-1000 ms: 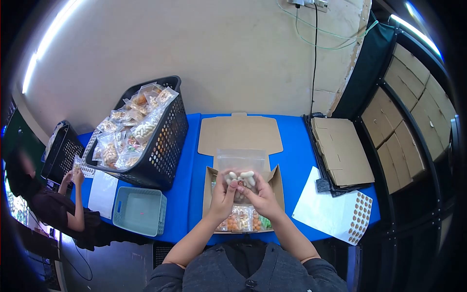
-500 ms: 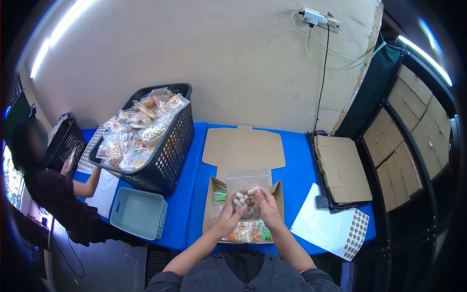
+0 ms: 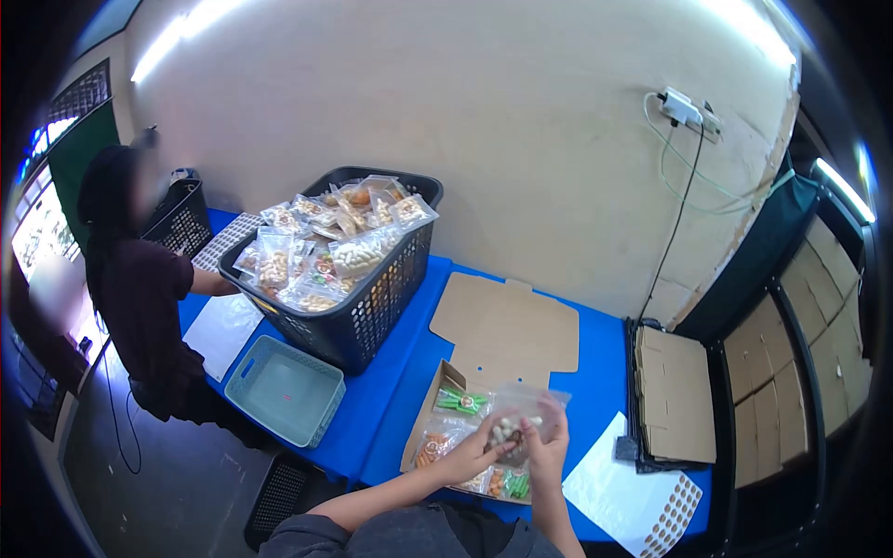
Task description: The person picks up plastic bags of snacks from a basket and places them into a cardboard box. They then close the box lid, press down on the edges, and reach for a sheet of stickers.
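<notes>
My left hand [image 3: 472, 458] and my right hand [image 3: 547, 448] are both closed on a clear zip bag [image 3: 527, 402] of white oval pieces. A brown mark shows on the bag's front between the fingers. The bag is held above the right part of an open cardboard box [image 3: 419, 420]. Inside the box lie a bag of green sticks [image 3: 462, 401], a bag of orange pieces [image 3: 432, 450] and several other small bags along the near side. My hands and the held bag hide part of the box's inside.
A dark basket [image 3: 391, 296] heaped with snack bags stands left, by a grey-green tray [image 3: 284, 391]. The box lid [image 3: 512, 321] lies back. Flat cardboard [image 3: 676, 391] and a sticker sheet [image 3: 619, 493] are right. Another person [image 3: 139, 279] stands far left.
My view has turned left and up, so the scene sits further right and lower. Both hands keep hold of the bag, which has moved toward the box's right side.
</notes>
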The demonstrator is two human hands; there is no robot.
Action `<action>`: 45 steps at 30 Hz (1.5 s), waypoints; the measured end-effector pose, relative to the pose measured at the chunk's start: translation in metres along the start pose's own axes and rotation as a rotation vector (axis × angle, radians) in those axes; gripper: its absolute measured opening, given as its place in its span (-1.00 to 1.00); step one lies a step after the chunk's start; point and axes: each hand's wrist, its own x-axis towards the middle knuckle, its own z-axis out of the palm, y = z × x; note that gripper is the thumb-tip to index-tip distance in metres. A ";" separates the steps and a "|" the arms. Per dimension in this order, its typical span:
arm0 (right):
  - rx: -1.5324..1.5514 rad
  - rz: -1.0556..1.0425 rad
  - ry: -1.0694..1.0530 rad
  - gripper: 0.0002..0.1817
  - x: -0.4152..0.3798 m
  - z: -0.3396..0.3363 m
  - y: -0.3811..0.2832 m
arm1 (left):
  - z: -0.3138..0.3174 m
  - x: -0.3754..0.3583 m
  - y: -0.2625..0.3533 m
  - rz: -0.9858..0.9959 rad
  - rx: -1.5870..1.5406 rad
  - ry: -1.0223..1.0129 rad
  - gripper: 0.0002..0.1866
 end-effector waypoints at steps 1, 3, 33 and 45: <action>0.007 0.005 0.077 -0.73 0.003 0.000 -0.003 | -0.001 -0.003 0.000 0.002 0.089 -0.041 -0.32; 0.059 0.157 0.006 -0.78 -0.001 -0.013 0.006 | 0.000 -0.011 0.000 0.086 0.162 -0.050 -0.28; -0.216 -0.071 -0.085 -0.27 -0.039 0.020 0.021 | -0.014 -0.019 -0.010 0.090 0.341 0.072 -0.21; 0.310 0.363 -0.379 -0.60 -0.026 -0.008 0.019 | -0.043 -0.011 0.008 0.171 0.269 0.067 -0.56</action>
